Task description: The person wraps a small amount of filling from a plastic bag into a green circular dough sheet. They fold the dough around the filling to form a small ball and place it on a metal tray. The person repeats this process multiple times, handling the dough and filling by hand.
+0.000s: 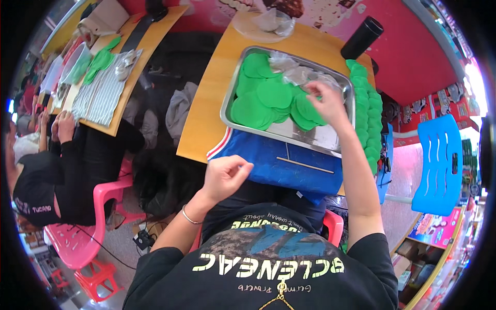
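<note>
Two hands work: the right hand (pixel 326 101) pinches a round green dough disc (pixel 309 109) in the shiny metal tray (pixel 330 138), at 1 o'clock from the left hand (pixel 225 176), curled near-shut and empty, so lifting it gently looks next.

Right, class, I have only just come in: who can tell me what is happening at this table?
A person sits at a yellow wooden table with a blue cloth on its near edge. Their right hand reaches into a shallow metal tray of round green discs, fingers on one near some crumpled clear plastic. Their left hand is loosely closed above the blue cloth; whether it holds anything is unclear. More green discs line the table's right edge. Another person sits at a second table on the left.
</note>
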Tool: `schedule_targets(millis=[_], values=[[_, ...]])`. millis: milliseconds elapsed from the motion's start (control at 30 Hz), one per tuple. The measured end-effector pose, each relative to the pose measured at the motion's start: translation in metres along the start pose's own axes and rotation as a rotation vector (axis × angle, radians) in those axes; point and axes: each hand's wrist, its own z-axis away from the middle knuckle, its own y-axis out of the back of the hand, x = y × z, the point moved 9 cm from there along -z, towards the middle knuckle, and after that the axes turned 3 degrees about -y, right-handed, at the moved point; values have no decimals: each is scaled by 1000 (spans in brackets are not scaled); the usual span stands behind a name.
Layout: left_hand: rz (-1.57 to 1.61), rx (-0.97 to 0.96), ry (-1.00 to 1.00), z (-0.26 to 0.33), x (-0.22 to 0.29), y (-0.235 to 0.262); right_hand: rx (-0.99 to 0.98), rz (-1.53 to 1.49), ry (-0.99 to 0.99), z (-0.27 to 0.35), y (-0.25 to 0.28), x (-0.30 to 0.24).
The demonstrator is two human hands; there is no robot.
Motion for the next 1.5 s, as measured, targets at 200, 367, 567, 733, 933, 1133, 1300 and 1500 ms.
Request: schedule_targets(millis=[200, 367, 567, 733, 933, 1133, 1300, 1500], values=[[-185, 47, -347, -56, 44, -4, -326, 386, -128, 12, -14, 21], [-207, -20, -392, -83, 54, -22, -277, 449, -123, 42, 1, 29], [-442, -63, -399, -114, 38, -41, -157, 330, -23, 52, 13, 28], [-672, -44, -462, -140, 17, -52, -152, 300, -38, 51, 12, 26], [-740, -220, -299, -160, -6, -65, -125, 254, -25, 52, 13, 26], [-696, -171, -257, -164, -15, -55, -146, 248, -37, 52, 14, 24], [-241, -61, -111, -160, -20, -32, -82, 172, -100, 54, 22, 11], [209, -100, 33, -127, -24, -45, 209, -371, 143, 49, 97, -113]])
